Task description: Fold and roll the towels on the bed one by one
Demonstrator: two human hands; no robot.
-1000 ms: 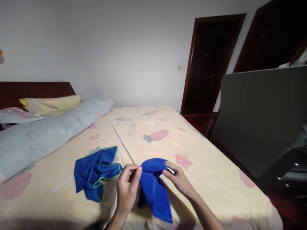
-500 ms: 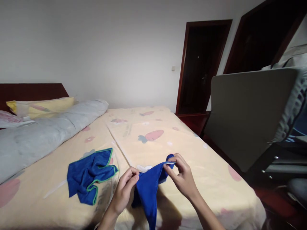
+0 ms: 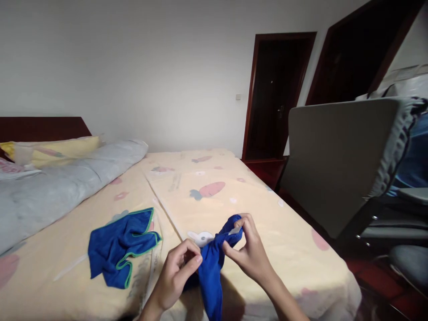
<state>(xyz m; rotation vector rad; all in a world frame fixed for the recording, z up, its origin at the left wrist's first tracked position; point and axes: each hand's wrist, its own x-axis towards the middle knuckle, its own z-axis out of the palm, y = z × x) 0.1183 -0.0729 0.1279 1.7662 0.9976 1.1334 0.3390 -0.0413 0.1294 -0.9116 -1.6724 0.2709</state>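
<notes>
A blue cloth (image 3: 211, 274) hangs bunched between my two hands above the near part of the bed, its lower end dropping toward the bottom edge of the view. My left hand (image 3: 182, 269) pinches its left edge between thumb and fingers. At the cloth's upper right part, where a small whitish strip shows, my right hand (image 3: 249, 249) grips it with thumb and fingertips. To the left, a second blue cloth (image 3: 115, 245) with green edging lies crumpled on the bedsheet.
The bed (image 3: 187, 174) has a cream sheet printed with carrots and a rabbit. A rolled grey quilt (image 3: 76, 171) and a yellow pillow (image 3: 63, 149) lie at the left. Right of the bed stands a large grey board (image 3: 337, 160), with a dark door (image 3: 281, 98) behind.
The held cloth has gone from stretched flat to gathered, with its top more bunched at my right hand. My left hand has shifted slightly right. The view has turned a little.
</notes>
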